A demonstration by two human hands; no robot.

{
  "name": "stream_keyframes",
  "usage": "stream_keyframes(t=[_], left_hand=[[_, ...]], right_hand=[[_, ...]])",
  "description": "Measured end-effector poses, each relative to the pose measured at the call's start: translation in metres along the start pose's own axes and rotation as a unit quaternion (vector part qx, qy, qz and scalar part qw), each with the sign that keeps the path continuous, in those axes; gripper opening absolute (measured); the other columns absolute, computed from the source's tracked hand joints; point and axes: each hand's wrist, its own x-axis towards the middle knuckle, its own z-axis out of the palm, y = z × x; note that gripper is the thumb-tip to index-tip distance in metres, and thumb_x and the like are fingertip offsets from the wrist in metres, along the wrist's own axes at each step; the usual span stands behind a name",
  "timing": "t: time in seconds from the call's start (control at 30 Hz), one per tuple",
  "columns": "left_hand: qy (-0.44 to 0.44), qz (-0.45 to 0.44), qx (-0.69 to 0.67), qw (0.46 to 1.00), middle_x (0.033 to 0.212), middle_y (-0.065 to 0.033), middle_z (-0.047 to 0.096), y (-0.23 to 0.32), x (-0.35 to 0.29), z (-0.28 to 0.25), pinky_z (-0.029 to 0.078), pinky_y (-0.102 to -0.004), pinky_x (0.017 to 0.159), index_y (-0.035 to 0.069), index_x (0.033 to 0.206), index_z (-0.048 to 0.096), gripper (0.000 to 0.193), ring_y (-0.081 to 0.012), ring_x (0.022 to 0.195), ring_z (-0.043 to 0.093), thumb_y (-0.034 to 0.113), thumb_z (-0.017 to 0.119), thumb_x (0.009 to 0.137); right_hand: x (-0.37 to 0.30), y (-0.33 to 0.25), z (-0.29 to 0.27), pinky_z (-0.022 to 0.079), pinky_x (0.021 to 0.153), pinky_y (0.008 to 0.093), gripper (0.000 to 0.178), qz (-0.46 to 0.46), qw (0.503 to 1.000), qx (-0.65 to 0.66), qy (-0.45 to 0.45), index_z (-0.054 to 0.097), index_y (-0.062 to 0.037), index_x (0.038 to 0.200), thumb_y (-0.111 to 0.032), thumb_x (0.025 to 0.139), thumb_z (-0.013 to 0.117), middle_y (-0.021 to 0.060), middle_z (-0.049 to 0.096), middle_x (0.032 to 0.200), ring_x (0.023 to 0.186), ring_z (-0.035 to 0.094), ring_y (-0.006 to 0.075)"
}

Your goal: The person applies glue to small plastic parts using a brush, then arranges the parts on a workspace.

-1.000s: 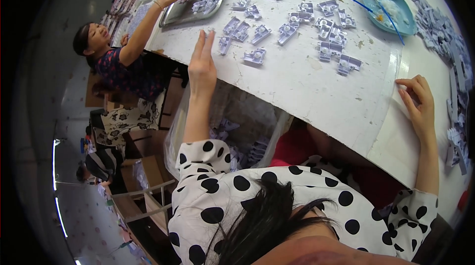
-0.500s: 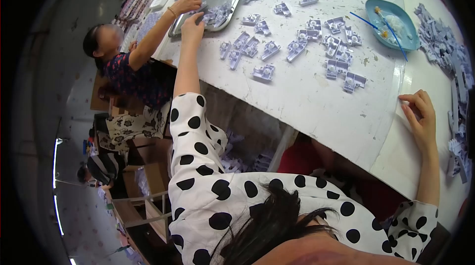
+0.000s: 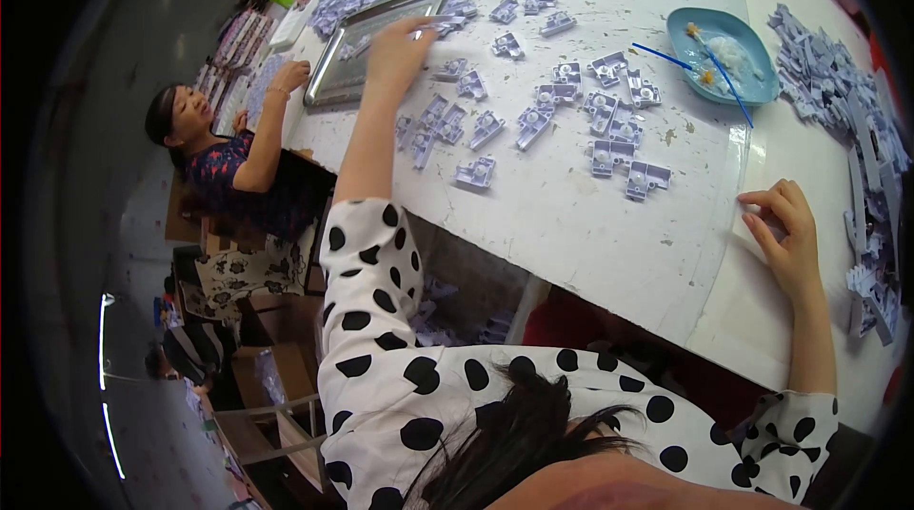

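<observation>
White worktable [image 3: 571, 234]: left hand [image 3: 400, 48] over metal tray [image 3: 357, 58], grip unclear; right hand [image 3: 785, 243] spread flat.

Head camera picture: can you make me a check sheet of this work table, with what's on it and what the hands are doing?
Surface: white table, scuffed and stained.
Job's things: metal tray at the far left; small lilac plastic parts scattered mid-table.
Clutter: blue dish with swabs; big pile of parts at the right.
Hands: left hand stretched out at the tray's edge; right hand resting flat near the table's edge.
Cables: nothing seen.
Surroundings: a co-worker's hand by the tray; cardboard boxes below.
</observation>
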Motion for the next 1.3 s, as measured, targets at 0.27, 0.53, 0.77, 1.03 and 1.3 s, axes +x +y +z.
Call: stream_keyframes(t=[0.27,0.53,0.77,1.03,1.3], left_hand=[[-0.013,-0.013,0.035,0.999,0.103,-0.0157,0.073,-0.046,0.047,-0.004,0.052,-0.0385,0.089,0.013,0.105,0.076,0.037,-0.0299,0.099,0.069,0.038,0.072,0.078],[-0.062,-0.159,0.177,0.969,0.102,-0.0140,0.073,-0.133,0.080,0.013,0.053,-0.0375,0.088,0.012,0.103,0.077,0.038,-0.0319,0.099,0.069,0.041,0.070,0.080],[-0.031,-0.231,0.133,0.963,0.093,-0.0115,0.075,-0.163,0.098,0.026,0.053,-0.0360,0.089,0.015,0.097,0.079,0.029,-0.0303,0.095,0.070,0.035,0.070,0.078],[0.073,-0.008,0.023,0.997,0.099,-0.0145,0.074,-0.133,0.095,0.013,0.055,-0.0353,0.084,0.010,0.100,0.077,0.030,-0.0279,0.090,0.072,0.028,0.072,0.077],[-0.181,0.225,-0.161,0.944,0.092,-0.0084,0.073,0.140,0.048,0.115,0.053,-0.0313,0.074,0.013,0.111,0.074,0.029,-0.0191,0.079,0.066,0.026,0.073,0.085]], right_hand=[[0.000,0.003,0.001,0.047,0.069,0.0264,0.016,0.000,1.000,0.030,0.004,0.069,-0.0002,0.095,0.000,0.078,0.069,0.0070,0.047,0.084,0.078,0.052,0.0179],[0.000,0.002,0.001,0.047,0.069,0.0265,0.015,0.011,0.999,0.041,0.016,0.068,0.0006,0.093,0.002,0.078,0.069,0.0071,0.046,0.084,0.078,0.052,0.0182],[-0.001,0.002,-0.001,0.046,0.068,0.0262,0.015,0.014,0.999,0.048,0.018,0.068,0.0003,0.093,0.002,0.078,0.068,0.0069,0.046,0.084,0.077,0.052,0.0178],[0.006,-0.005,-0.002,0.043,0.066,0.0273,0.015,-0.030,0.999,0.017,0.000,0.068,0.0001,0.091,0.001,0.077,0.069,0.0071,0.047,0.081,0.076,0.050,0.0183],[-0.001,0.000,-0.003,0.047,0.071,0.0263,0.015,0.023,0.999,0.038,0.003,0.068,0.0011,0.094,0.002,0.079,0.068,0.0070,0.047,0.084,0.079,0.051,0.0178]])
